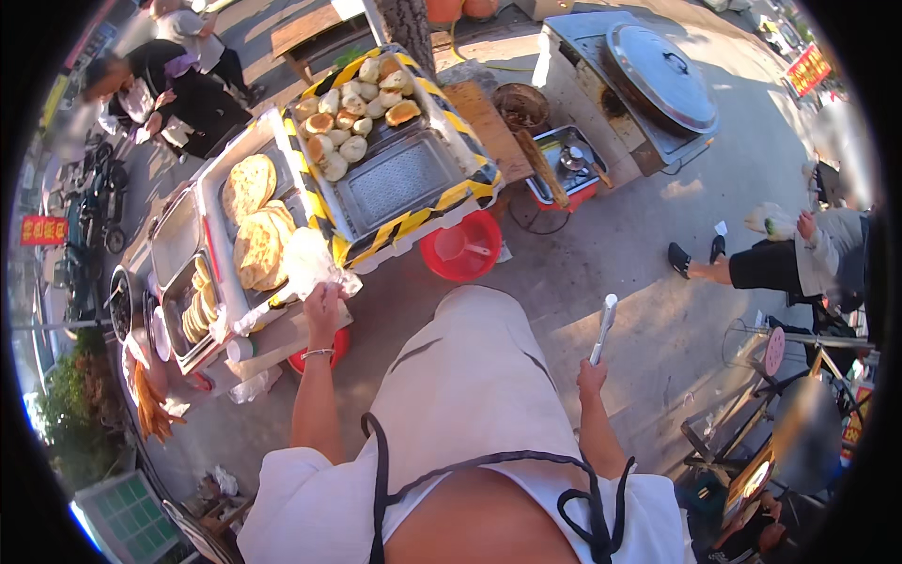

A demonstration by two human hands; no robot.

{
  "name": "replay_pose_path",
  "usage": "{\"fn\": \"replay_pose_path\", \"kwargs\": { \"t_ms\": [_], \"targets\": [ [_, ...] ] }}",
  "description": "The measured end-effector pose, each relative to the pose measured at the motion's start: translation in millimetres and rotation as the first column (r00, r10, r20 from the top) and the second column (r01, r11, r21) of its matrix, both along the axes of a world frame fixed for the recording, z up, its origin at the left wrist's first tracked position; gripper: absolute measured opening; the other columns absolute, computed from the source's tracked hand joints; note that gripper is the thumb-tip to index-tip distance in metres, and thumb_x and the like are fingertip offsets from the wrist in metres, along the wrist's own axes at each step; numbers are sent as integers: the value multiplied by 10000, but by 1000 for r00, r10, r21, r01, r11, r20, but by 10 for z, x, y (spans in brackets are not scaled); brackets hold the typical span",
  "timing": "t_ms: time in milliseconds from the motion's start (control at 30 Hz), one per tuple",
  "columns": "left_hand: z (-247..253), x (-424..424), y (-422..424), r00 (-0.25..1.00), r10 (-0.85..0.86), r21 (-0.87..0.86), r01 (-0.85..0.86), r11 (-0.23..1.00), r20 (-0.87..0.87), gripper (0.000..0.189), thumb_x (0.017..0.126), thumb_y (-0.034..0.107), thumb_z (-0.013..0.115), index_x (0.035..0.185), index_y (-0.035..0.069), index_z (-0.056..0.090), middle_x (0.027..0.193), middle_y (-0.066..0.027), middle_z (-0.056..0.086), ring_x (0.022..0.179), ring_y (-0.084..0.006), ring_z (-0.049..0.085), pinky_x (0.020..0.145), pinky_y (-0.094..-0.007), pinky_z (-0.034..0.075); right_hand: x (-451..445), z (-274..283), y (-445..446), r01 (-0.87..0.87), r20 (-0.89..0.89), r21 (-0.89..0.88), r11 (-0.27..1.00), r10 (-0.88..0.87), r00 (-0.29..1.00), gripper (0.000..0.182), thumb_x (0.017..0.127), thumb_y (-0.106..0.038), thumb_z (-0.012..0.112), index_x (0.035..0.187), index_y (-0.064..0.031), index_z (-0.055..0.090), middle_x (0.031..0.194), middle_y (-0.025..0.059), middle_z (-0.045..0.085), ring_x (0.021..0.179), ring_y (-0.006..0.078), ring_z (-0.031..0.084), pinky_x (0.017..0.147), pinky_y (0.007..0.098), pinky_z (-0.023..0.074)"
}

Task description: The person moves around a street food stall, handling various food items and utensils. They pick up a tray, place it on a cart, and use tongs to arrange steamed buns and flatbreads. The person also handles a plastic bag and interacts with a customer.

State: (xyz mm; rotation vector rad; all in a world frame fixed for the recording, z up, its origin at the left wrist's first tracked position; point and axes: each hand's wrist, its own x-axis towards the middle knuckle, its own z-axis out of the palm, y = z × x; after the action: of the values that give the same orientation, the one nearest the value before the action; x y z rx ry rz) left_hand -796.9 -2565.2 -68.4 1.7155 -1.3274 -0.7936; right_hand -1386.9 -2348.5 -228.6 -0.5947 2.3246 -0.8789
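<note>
My left hand [325, 304] holds the edge of a white plastic bag [310, 262] at the near rim of the food trays. Round golden flatbreads [257, 243] lie stacked in the tray just beyond it. In my right hand [592, 375], out to the right over the pavement, are metal tongs [604, 328] pointing away from me. Several browned buns [352, 106] fill the far part of a metal tray [398, 185] edged with black and yellow tape. Smaller flat pieces of food [200, 303] stand in a narrow steel tray at the left.
A red basin [461, 247] with a scoop sits below the taped tray. Ahead to the right are a large lidded pan [662, 77] on a stove and a small tray [569, 166] holding a metal pot. One person [810, 250] stands at the right; others are at the upper left.
</note>
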Motion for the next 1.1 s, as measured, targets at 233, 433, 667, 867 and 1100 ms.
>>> {"fn": "replay_pose_path", "kwargs": {
  "t_ms": [233,433,667,867,1100],
  "targets": [
    [217,180,130,998,18,22,-19,1000,59,224,896,170,571,970,-19,666,591,-46,611,586,-134,582,649,-270,451,191,549,-174,-23,162,93,995,8,987,140,749,-79,572,874,-24,539,637,52,506,432,151,473,387,319,397],
    [-37,-304,151,670,-36,171,-136,976,742,779,655,369,784,1243,-20,453,1140,-157,514,1107,-318,464,1003,-459,290,224,607,-216,-75,123,58,995,68,990,128,763,-79,569,875,-22,540,638,53,507,429,152,475,380,323,391],
    [-759,-33,-154,672,269,54,-420,906,690,436,737,190,629,1119,-15,574,1092,-173,587,1089,-328,516,993,-472,309,414,871,-375,-83,120,60,995,76,990,123,786,-72,563,896,-28,534,634,42,495,426,132,464,370,302,378],
    [417,907,-145,934,358,-138,-354,925,2,141,895,76,536,926,-3,648,764,-72,682,726,-124,618,714,-265,481,569,646,-156,-62,133,62,996,54,990,137,786,-79,544,911,-51,496,616,31,461,363,124,416,317,280,346],
    [1746,727,-1069,946,43,-131,-89,987,-320,261,945,180,473,710,65,481,629,27,425,601,-90,419,585,-236,370,890,638,-74,-13,244,89,996,-9,970,112,794,-82,538,893,-56,492,599,25,447,357,121,410,310,281,339]
  ]
}}
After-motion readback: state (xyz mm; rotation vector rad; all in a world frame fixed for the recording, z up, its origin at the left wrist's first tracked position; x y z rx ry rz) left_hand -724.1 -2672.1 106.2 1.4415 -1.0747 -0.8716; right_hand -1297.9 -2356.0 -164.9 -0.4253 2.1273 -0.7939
